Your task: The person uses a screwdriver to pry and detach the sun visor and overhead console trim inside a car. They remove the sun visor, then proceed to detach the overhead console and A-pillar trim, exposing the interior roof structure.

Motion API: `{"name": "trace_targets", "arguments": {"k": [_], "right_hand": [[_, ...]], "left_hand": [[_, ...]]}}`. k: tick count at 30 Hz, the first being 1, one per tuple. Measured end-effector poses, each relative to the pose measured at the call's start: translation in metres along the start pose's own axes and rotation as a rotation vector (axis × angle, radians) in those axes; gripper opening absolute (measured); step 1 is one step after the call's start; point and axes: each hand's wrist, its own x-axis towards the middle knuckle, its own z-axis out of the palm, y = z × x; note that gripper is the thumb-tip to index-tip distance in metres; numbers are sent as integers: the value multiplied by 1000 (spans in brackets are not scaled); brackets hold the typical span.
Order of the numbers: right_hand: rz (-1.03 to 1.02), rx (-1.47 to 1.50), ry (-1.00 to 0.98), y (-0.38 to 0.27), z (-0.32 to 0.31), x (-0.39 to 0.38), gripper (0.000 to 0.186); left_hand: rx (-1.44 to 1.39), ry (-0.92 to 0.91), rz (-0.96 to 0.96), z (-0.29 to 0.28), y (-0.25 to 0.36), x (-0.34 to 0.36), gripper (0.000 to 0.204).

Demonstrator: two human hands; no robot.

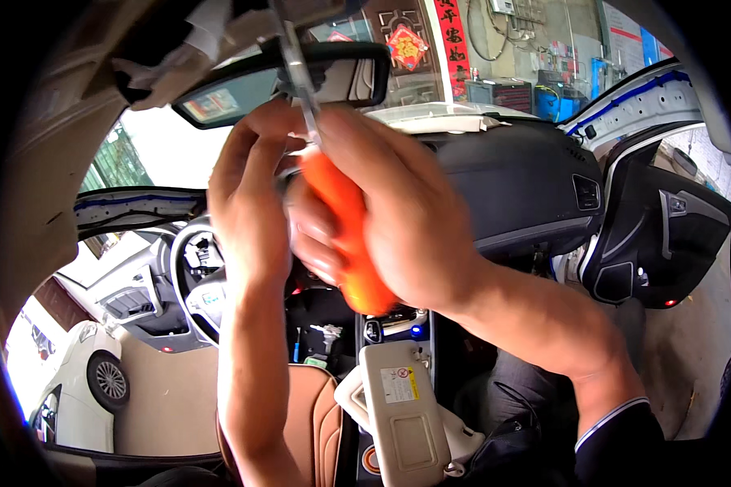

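Note:
A screwdriver with an orange handle (351, 235) is raised in front of me, its metal shaft pointing up toward the roof lining. My right hand (410, 203) is wrapped round the handle. Beside it, my left hand (252, 191) has its fingers curled in at the lower shaft, just above the handle; both hands are somewhat blurred. The tip of the shaft runs out of the picture at the top. Behind the shaft hangs the rear-view mirror (369, 75). Torn whitish material (191, 53) hangs from the roof edge to the left of the shaft.
Below my hands, a detached beige sun visor (402, 390) lies over the centre console, with another beige piece under it. A brown seat (313, 414) is beside it. The steering wheel (180, 268) is at left, the dark dashboard (512, 178) ahead. Both front doors stand open.

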Motion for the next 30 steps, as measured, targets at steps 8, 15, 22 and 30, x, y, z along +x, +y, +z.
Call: {"name": "trace_targets", "arguments": {"k": [8, 15, 22, 30], "right_hand": [[588, -501, 209, -47, -49, -203, 37], [693, -619, 493, -82, -67, -313, 36], [520, -640, 725, -107, -79, -344, 39], [623, -863, 897, -53, -110, -398, 38]], "left_hand": [[-557, -151, 135, 12, 16, 31, 41], [-361, 20, 430, 17, 60, 50, 29], [116, -292, 242, 69, 25, -54, 21], [-213, -1330, 441, 275, -15, -366, 30]]}}
